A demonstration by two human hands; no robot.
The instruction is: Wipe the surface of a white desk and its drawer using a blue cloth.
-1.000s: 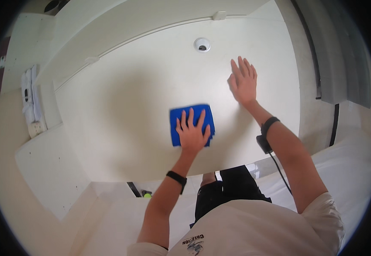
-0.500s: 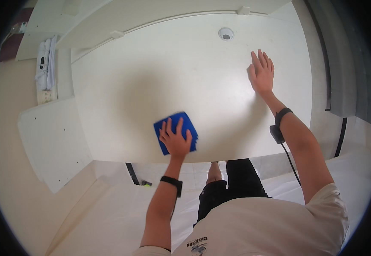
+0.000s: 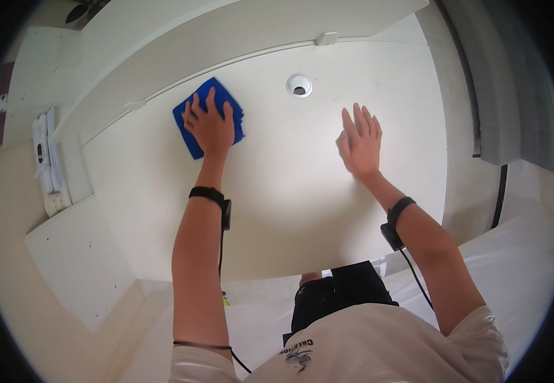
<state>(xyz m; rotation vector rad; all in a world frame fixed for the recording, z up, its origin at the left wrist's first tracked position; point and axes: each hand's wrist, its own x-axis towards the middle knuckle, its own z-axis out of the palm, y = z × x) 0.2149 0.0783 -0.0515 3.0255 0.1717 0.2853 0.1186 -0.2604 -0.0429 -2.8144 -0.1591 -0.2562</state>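
Observation:
A blue cloth (image 3: 191, 131), folded into a squarish pad with a ragged right edge, lies flat on the white desktop (image 3: 277, 210) towards the far left. My left hand (image 3: 212, 124) presses down on it from above with fingers spread, hiding its middle. To the right, my right hand (image 3: 361, 145) rests on or just above the desktop, fingers stretched out and nothing in them. It is nearest to a round cable hole (image 3: 300, 86) with a pale rim, which lies beyond it to the left.
A raised white panel (image 3: 251, 45) with small brackets borders the desk's far edge. White rolled items (image 3: 43, 153) lie beyond the left side, above a white board (image 3: 82, 262). Grey curtain-like fabric (image 3: 500, 96) hangs on the right. Cables (image 3: 417, 277) trail from my wrist straps.
My left hand has slid the blue cloth away from the near edge to the far left of the desk. The view has shifted; my right hand appears lower and further left.

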